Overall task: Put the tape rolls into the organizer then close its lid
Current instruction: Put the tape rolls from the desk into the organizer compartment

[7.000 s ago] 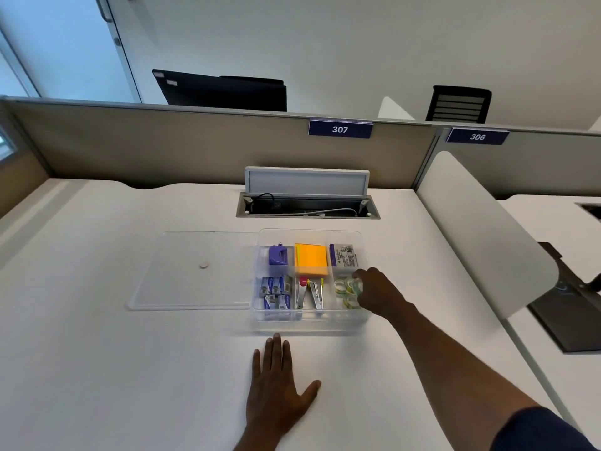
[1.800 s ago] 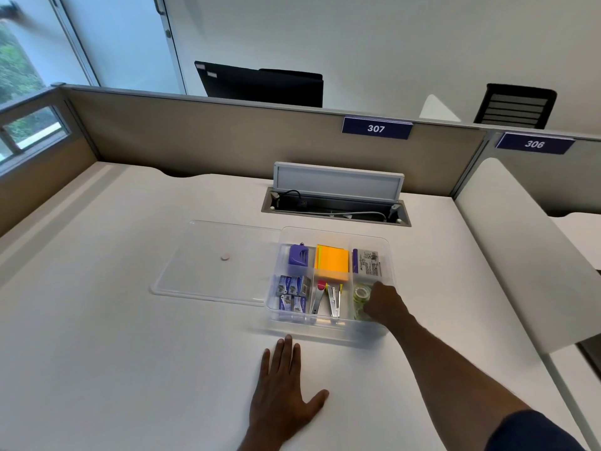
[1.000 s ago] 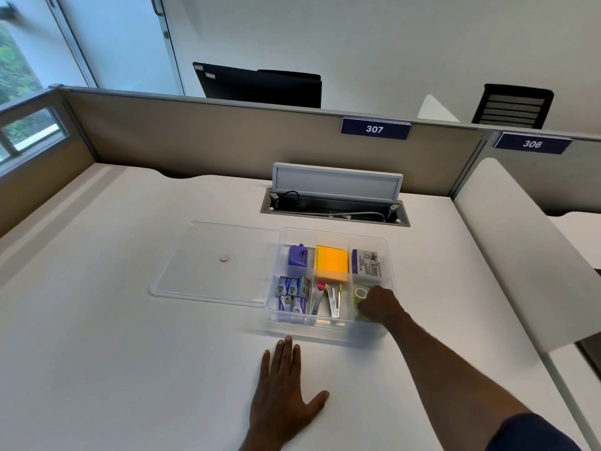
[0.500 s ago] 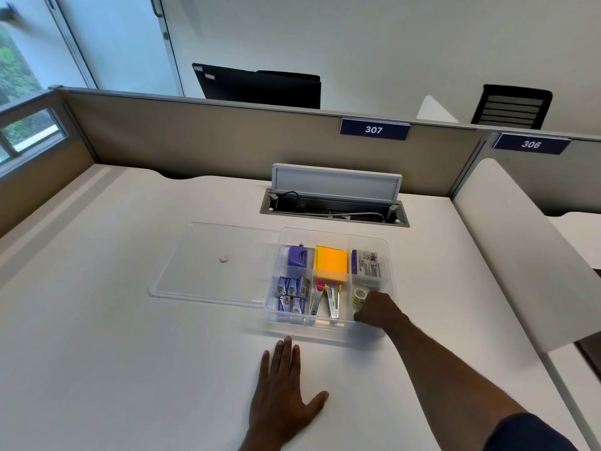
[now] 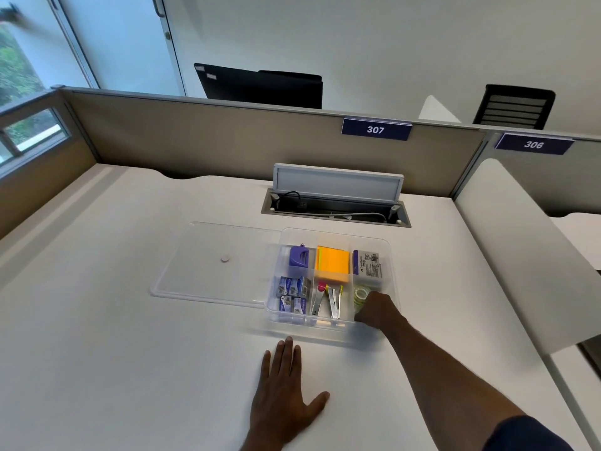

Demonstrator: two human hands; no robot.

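A clear plastic organizer [image 5: 393, 255] sits on the white desk, divided into compartments. Its clear lid [image 5: 208, 265] lies flat on the desk to its left, touching it. Greenish tape rolls [image 5: 360, 293] rest in the near right compartment. My right hand [image 5: 377, 310] reaches into that compartment, fingers curled down over the rolls; whether it grips one is hidden. My left hand [image 5: 283, 395] lies flat and spread on the desk in front of the organizer, holding nothing.
Other compartments hold a purple sharpener [image 5: 299, 255], orange sticky notes [image 5: 332, 263], a label box [image 5: 369, 263], staple boxes [image 5: 292, 294] and staplers [image 5: 328, 302]. An open cable hatch [image 5: 336, 206] lies behind. A white divider panel [image 5: 520, 255] rises on the right.
My right hand has shifted slightly nearer inside the near right compartment, staying over the tape rolls. My left hand has stayed flat on the desk.
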